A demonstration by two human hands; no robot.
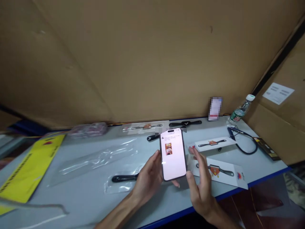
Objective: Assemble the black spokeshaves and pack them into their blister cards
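Observation:
My left hand [151,175] is wrapped round a smartphone [175,162], tilted toward me with a mostly white lit screen and a small orange picture. To the right of the phone, my right hand [201,184] has its fingers apart, the thumb close to the phone's lower right edge. Behind the right hand lies a white printed card [228,178] showing a spokeshave. Left of my left hand, a black tool handle [124,178] rests on clear plastic, its other end hidden. Another black handle [152,137] is partly covered by the phone.
At the back lie a black spokeshave [186,123] and a packaged card [145,126]. Another card [214,143] sits right. A clear plastic shell [102,160] and yellow bag [33,168] lie left. A second phone [214,108], bottle [240,111] and dark loop [256,148] stand or lie right.

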